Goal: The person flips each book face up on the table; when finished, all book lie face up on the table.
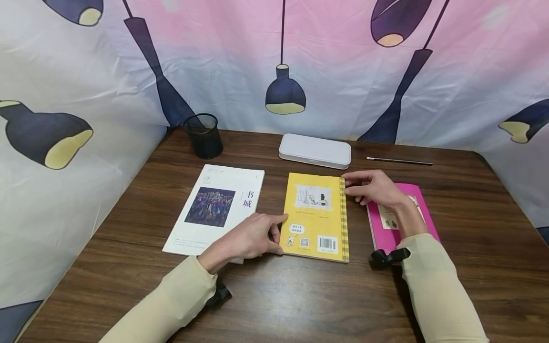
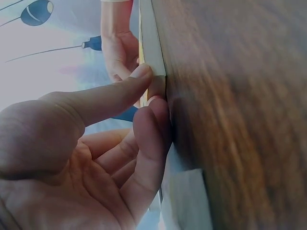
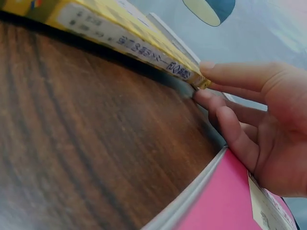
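Note:
A yellow book [image 1: 315, 216], its barcoded side facing up, lies in the middle of the dark wooden table. My left hand [image 1: 254, 234] grips its near left corner, the digits bent around the page edge [image 2: 154, 40] in the left wrist view. At the far right corner, by the checked spine [image 3: 127, 40], my right hand [image 1: 377, 189] pinches the book between fingertips. Left of it lies a white book [image 1: 216, 209] with a dark picture, partly under the left hand and wrist. A pink book [image 1: 418, 200] lies below my right hand and wrist, which cover part of it.
Behind the books is a white case [image 1: 315, 150]. A black mesh pen holder [image 1: 207, 140] stands at the far left, and a thin dark pencil [image 1: 399, 161] lies at the far right. A lamp-patterned curtain [image 1: 240, 57] hangs along the table's back and sides.

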The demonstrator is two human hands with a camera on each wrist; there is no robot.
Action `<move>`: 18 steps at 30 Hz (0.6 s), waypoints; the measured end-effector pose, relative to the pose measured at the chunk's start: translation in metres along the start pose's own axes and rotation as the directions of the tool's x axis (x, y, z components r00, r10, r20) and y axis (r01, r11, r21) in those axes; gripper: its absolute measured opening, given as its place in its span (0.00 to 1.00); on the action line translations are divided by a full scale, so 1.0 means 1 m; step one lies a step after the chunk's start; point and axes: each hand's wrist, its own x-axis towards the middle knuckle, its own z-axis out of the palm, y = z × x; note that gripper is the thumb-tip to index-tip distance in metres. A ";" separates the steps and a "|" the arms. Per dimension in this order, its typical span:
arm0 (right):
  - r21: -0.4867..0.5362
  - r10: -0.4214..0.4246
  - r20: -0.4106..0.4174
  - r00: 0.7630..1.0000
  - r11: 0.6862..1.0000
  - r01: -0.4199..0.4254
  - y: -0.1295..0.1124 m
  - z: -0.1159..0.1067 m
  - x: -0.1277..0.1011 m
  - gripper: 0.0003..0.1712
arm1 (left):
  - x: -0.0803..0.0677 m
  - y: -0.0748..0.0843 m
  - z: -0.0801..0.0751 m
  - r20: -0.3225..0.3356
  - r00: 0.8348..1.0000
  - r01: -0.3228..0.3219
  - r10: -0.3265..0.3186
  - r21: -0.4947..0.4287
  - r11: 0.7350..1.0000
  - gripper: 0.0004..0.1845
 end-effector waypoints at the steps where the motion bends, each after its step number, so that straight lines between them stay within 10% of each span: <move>1: 0.026 0.002 0.005 1.000 1.000 -0.002 0.000 -0.001 0.000 0.31 | 0.000 0.000 0.000 0.001 1.000 -0.003 0.003 -0.002 1.000 0.46; 18: 0.202 -0.096 -0.057 0.994 0.974 0.106 0.007 0.000 0.001 0.24 | -0.001 -0.003 -0.002 0.028 0.999 -0.018 0.019 -0.036 0.999 0.46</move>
